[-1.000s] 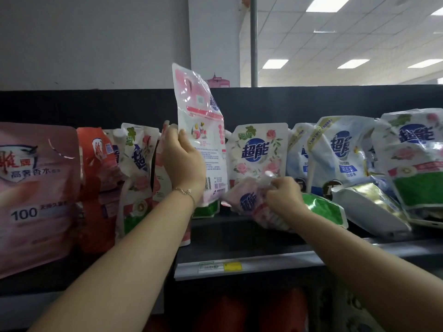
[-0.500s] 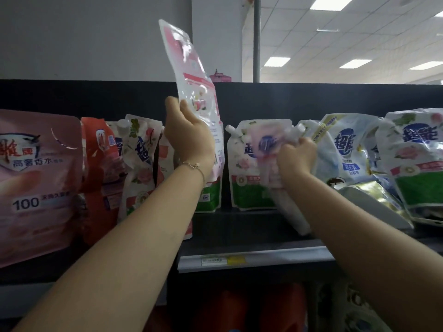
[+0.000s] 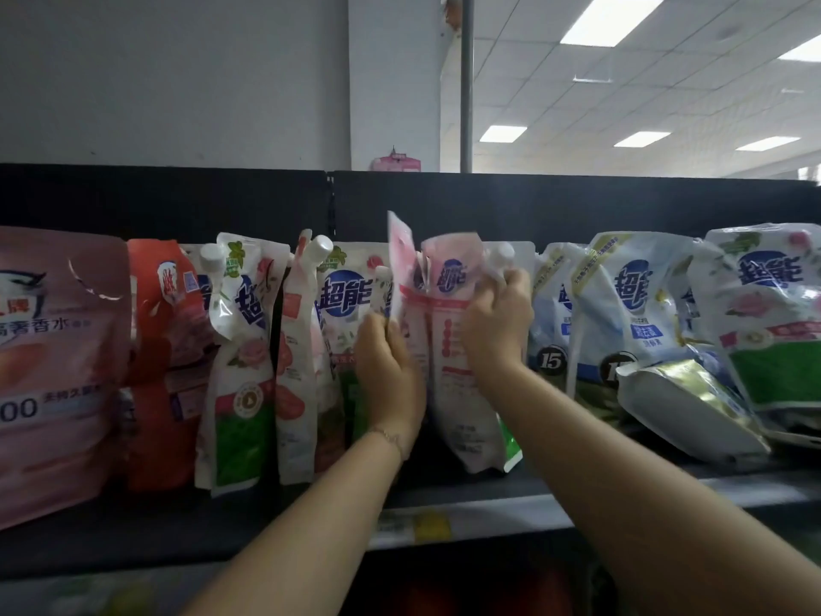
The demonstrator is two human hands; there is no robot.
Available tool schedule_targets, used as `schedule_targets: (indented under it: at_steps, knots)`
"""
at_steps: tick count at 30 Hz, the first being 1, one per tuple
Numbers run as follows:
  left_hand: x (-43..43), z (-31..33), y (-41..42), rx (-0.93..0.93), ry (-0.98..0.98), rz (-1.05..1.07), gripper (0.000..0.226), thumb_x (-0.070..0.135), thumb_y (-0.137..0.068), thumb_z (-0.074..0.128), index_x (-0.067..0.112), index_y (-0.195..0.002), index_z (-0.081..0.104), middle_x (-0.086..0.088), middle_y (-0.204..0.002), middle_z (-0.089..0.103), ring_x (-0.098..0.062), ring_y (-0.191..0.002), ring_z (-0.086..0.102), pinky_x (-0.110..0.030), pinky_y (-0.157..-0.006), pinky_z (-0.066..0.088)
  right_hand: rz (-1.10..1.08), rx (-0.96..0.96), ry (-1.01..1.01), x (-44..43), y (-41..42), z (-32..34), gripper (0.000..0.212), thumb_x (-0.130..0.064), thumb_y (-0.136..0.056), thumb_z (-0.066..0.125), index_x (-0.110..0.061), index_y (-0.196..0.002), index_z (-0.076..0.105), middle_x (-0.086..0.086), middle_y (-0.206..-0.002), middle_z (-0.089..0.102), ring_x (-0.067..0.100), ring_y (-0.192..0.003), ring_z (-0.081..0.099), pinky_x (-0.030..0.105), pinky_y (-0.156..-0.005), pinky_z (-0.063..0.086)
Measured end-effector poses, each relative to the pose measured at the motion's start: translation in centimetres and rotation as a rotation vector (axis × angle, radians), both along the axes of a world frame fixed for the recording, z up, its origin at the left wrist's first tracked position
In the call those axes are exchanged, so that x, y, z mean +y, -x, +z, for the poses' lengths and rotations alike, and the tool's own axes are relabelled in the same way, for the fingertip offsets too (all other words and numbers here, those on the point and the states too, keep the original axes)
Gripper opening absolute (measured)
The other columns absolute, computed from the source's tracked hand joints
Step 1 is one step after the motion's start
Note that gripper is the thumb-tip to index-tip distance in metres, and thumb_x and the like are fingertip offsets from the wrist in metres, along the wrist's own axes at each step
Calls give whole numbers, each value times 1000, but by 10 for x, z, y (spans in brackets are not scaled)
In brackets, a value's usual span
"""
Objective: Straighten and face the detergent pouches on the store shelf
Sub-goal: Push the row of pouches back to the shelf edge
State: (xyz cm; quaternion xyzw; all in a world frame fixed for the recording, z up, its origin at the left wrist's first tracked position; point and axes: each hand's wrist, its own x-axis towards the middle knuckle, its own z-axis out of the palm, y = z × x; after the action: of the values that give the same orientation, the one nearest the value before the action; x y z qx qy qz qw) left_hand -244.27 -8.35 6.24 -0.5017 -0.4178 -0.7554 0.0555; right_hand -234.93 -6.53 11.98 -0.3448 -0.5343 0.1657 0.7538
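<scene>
One dark store shelf (image 3: 444,486) carries a crowded row of detergent pouches, and the facing job looks roughly midway. The big pink pouch (image 3: 53,371) at far left, printed "高奢香水" above a cut-off "00", stands front-on, while the red pouch (image 3: 155,349) and the rose-print pouch (image 3: 240,371) beside it lean and twist. To the right, the blue-and-white pouches (image 3: 631,313), marked "超能" in a blue roundel with "15" on black discs, tilt against one another. A fallen pouch (image 3: 684,415) lies on its side in front of them, yet to be stood up. At centre a person sets the front pouch (image 3: 462,362), pink with the same "超能" logo, upright on the shelf, the right grip (image 3: 497,322) curled round its top corner by the spout. Touching it on the left, the edge-on pouch (image 3: 402,269) shows only a narrow pink face, its print unreadable, with the left grip (image 3: 391,375) closed round its near edge. A yellow-and-white price label (image 3: 417,526) on the shelf rail is too blurred to read.
</scene>
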Motion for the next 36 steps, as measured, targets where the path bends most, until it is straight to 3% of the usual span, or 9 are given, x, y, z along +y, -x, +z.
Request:
schedule_targets:
  at_steps: [3,6,9,13,17,23,26,31,36]
  knots:
    - [9,-18,6,105,90,-99,15,22,-100,45,29,-87,42,6,-89,47,0,-79,48,-12,-70,40,59,-33,-20,4,-9,-10,10,-13,-102,40,-16,-93,46,-2,-72,51,10,-59,47,21,-49,43]
    - [15,-17,0,186,205,-95,12,20,-97,51,19,-98,38,2,-98,42,-15,-89,47,-22,-76,42,119,-180,-9,1,-23,-10,9,-17,-101,44,-17,-110,43,-2,-71,52,8,-54,48,18,-45,43]
    - [14,-15,-9,233,261,19,27,22,-89,61,12,-105,42,-7,-108,45,-24,-99,49,-37,-84,48,168,-343,-23,-4,-41,-25,30,-16,-96,53,-30,-116,36,-5,-93,60,9,-79,63,25,-62,56]
    - [-8,-9,-12,176,183,151,33,19,-85,66,7,-107,45,-7,-109,48,-20,-98,47,-33,-85,46,145,-552,-21,-8,-74,-51,34,-33,-88,64,-30,-115,43,-8,-106,60,8,-98,61,31,-79,56]
    - [-31,-6,-25,492,-97,236,17,8,-82,57,8,-95,47,1,-91,40,-12,-83,38,-22,-75,35,-26,-747,-48,-13,-105,-72,21,-32,-88,64,-18,-101,55,-4,-101,55,13,-89,56,31,-76,51]
    - [-38,-24,-81,877,64,54,14,12,-81,49,13,-96,49,-1,-90,50,-18,-82,46,-38,-74,44,-171,-931,-79,-20,-140,-93,12,-21,-88,63,-9,-90,62,2,-89,56,23,-81,55,39,-69,47]
    - [-29,-39,-99,902,239,12,15,16,-85,42,17,-98,48,2,-95,49,-17,-89,47,-37,-80,42,-184,-914,-14,-17,-152,-103,11,-20,-89,62,-12,-96,62,-5,-94,53,23,-91,53,36,-76,43]
    - [-18,-50,-103,954,359,126,13,20,-93,42,19,-105,48,4,-109,48,-13,-102,43,-24,-82,25,-3,-908,268,-8,-149,-100,29,-31,-95,53,-22,-122,52,0,-124,50,21,-118,41,44,-103,37]
    - [-20,-55,-102,932,373,98,11,20,-94,44,18,-103,49,4,-106,48,-13,-99,45,-26,-84,35,14,-1034,384,-1,-153,-106,44,-32,-95,52,-21,-136,39,5,-138,42,26,-129,33,46,-109,32]
